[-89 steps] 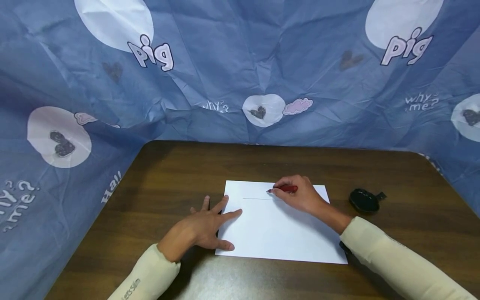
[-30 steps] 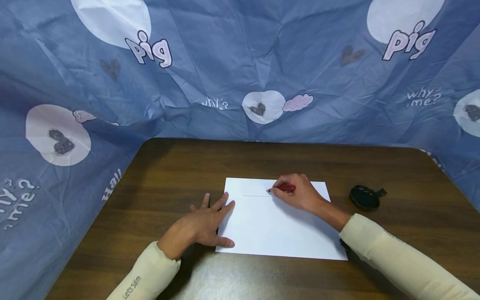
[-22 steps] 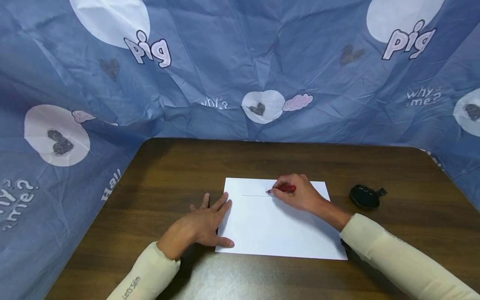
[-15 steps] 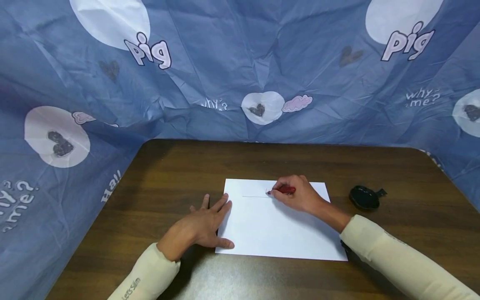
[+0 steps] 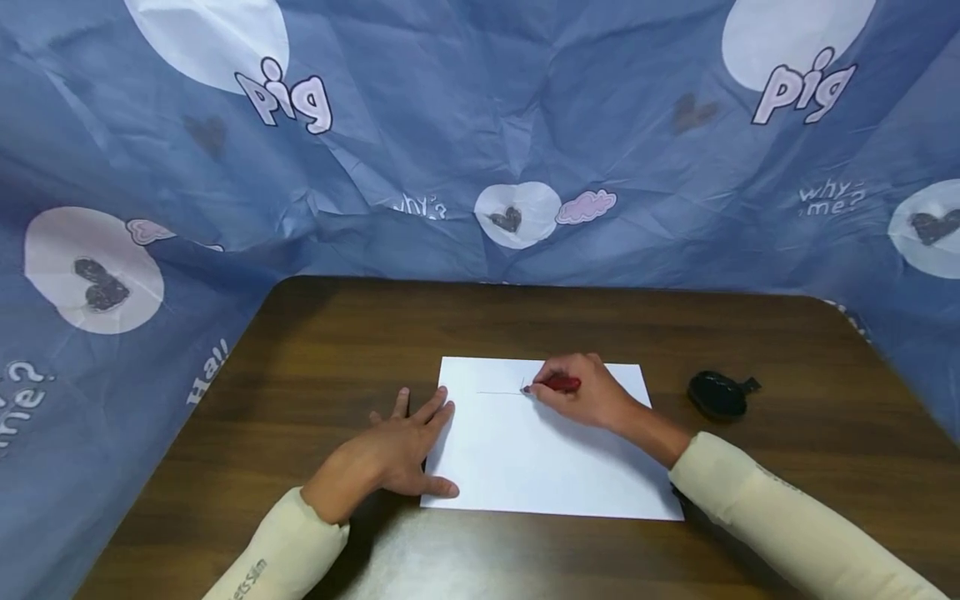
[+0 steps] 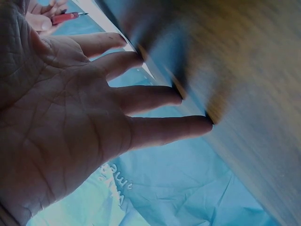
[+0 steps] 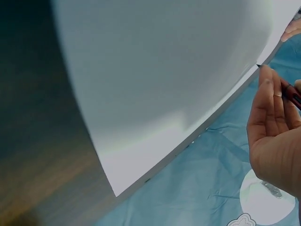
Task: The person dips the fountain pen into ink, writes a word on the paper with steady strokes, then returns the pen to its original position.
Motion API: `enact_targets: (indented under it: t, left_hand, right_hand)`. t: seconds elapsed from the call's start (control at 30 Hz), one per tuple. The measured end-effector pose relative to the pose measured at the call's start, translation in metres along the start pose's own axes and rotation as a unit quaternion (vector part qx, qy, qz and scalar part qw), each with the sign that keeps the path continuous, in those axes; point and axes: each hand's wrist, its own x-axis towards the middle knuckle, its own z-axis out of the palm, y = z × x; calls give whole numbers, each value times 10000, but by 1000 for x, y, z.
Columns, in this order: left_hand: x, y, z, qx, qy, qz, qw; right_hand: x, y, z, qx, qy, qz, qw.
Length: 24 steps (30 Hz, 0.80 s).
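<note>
A white sheet of paper (image 5: pixel 547 467) lies on the brown table, a thin horizontal line (image 5: pixel 497 392) near its top. My right hand (image 5: pixel 588 396) pinches a red pen (image 5: pixel 564 383) between thumb and fingers, its dark tip at the paper by the line's right part. A short upright stroke (image 5: pixel 522 382) shows just above the tip. The right wrist view shows that hand (image 7: pixel 275 136) from the side, the pen (image 7: pixel 292 95) partly behind the fingers. My left hand (image 5: pixel 401 454) spreads over the paper's left edge, thumb and a fingertip on the sheet; its palm (image 6: pixel 61 108) fills the left wrist view.
To the right of the paper sits a small black dish-like object (image 5: pixel 717 395) with a short tab. The wooden table (image 5: pixel 360 325) has rounded back corners. Behind it hangs a blue printed cloth (image 5: pixel 420 125).
The pen tip has moved a little down to the line, and an upright stroke now shows beside it. Since three seconds ago, my left index finger has drawn back toward the paper's edge.
</note>
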Motion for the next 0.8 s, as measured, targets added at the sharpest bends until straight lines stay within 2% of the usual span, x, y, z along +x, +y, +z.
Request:
enact_targets:
  t: [0.3,0.57,0.8]
  left_hand:
    - [-3,-1,3,-1,-28,34,10000]
    - [-1,-1,3,12,-2,77,10000]
    - [0,-2,1,-54,39,85,9999]
  right_hand:
    - [-4,-3,5,259,-228,5,9994]
    - [-5,-5,6,217,-303,-42,9993]
    - [-4,-8,7,293,-329,-267,9987]
